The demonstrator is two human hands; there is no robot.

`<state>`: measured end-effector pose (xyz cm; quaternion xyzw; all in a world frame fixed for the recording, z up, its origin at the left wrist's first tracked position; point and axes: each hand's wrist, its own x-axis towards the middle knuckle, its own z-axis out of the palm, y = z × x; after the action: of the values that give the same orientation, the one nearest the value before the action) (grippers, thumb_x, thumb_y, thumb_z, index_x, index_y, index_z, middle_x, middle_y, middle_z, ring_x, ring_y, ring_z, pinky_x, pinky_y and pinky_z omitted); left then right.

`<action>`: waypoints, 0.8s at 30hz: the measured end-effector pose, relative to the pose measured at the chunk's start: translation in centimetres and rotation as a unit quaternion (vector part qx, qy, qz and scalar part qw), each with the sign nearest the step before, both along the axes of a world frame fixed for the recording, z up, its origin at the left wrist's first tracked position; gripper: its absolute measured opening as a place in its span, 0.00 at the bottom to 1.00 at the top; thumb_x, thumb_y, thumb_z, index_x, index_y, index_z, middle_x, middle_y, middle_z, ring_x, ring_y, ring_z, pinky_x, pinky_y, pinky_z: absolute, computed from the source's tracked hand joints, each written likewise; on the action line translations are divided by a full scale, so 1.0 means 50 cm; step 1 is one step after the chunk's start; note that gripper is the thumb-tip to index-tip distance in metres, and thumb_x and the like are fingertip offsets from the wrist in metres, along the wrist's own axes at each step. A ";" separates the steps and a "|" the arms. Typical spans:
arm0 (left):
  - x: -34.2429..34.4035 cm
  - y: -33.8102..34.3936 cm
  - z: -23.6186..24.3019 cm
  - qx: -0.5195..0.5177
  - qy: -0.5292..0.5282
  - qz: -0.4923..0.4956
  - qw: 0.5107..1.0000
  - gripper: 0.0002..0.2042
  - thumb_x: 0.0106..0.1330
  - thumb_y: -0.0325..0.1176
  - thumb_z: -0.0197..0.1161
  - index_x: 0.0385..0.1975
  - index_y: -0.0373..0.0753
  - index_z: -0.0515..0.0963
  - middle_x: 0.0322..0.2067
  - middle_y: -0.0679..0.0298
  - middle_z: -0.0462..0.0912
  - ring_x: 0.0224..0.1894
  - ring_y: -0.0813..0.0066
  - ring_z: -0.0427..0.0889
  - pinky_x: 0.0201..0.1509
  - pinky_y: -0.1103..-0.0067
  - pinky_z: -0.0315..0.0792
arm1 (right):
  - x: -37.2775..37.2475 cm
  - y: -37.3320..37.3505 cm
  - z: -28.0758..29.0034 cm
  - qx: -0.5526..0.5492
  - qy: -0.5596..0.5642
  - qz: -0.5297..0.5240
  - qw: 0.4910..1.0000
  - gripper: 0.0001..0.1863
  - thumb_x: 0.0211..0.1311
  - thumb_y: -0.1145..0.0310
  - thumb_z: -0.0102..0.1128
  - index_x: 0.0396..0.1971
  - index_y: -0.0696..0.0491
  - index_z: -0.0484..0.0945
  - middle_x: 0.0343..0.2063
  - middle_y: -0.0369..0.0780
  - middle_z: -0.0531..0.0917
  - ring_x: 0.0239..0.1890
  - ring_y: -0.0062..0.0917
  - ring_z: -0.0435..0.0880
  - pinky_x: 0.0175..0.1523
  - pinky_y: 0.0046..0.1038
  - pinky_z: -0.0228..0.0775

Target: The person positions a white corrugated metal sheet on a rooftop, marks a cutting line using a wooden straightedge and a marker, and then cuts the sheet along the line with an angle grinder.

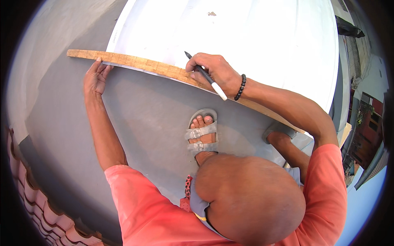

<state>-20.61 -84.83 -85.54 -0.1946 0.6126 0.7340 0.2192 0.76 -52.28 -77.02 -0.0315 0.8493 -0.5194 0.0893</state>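
A long, flat wooden strip [135, 62] with faint lines on it lies along the near edge of a large white sheet [254, 37]. Its left end sticks out past the sheet's corner. My left hand [96, 78] grips the strip near that corner, one finger on the wood and the others at the sheet's edge. In my right hand [217, 71] is a black marker pen [204, 74] with a white end, its dark tip pointing up and left over the sheet. That hand rests by the strip, and my right forearm hides part of it.
Below the sheet is a grey floor [143, 110], with my sandalled foot [203, 131] on it. My bent knee [250, 197] fills the lower middle. Roof tiles [45, 209] run along the lower left. Black plastic [349, 28] hangs beyond the sheet's right side, with buildings farther off.
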 end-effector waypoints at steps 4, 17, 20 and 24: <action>0.002 0.000 0.003 -0.003 0.002 -0.002 1.000 0.15 0.65 0.30 0.63 0.42 0.22 0.73 0.32 0.48 0.80 0.34 0.61 0.83 0.37 0.83 0.85 | -0.002 -0.002 0.006 0.004 0.013 0.009 1.000 0.06 0.59 0.76 0.59 0.36 0.55 0.75 0.30 0.40 0.79 0.33 0.27 0.80 0.39 0.30 0.74; -0.003 -0.005 -0.003 0.000 -0.002 -0.020 1.000 0.16 0.66 0.32 0.62 0.44 0.22 0.74 0.34 0.49 0.81 0.35 0.61 0.84 0.36 0.82 0.84 | -0.005 0.003 -0.002 0.016 0.060 0.020 0.998 0.04 0.61 0.75 0.59 0.36 0.55 0.76 0.27 0.35 0.78 0.27 0.17 0.75 0.32 0.22 0.70; -0.002 -0.001 -0.001 -0.009 0.002 -0.016 1.000 0.16 0.66 0.32 0.62 0.44 0.22 0.74 0.34 0.49 0.80 0.35 0.61 0.84 0.36 0.82 0.84 | -0.008 0.007 -0.006 0.013 0.034 0.021 0.999 0.04 0.61 0.74 0.59 0.35 0.55 0.76 0.27 0.34 0.78 0.27 0.16 0.74 0.32 0.22 0.70; -0.002 -0.003 0.001 -0.021 0.000 -0.026 0.999 0.17 0.66 0.32 0.62 0.45 0.22 0.72 0.36 0.48 0.79 0.36 0.61 0.83 0.37 0.83 0.83 | -0.011 0.006 0.001 0.002 -0.013 0.013 1.000 0.04 0.60 0.74 0.59 0.34 0.55 0.75 0.28 0.38 0.80 0.30 0.23 0.78 0.38 0.28 0.74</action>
<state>-20.69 -84.98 -85.47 -0.1834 0.6329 0.7148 0.2343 0.19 -51.99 -76.96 -0.0357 0.8483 -0.5173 0.1076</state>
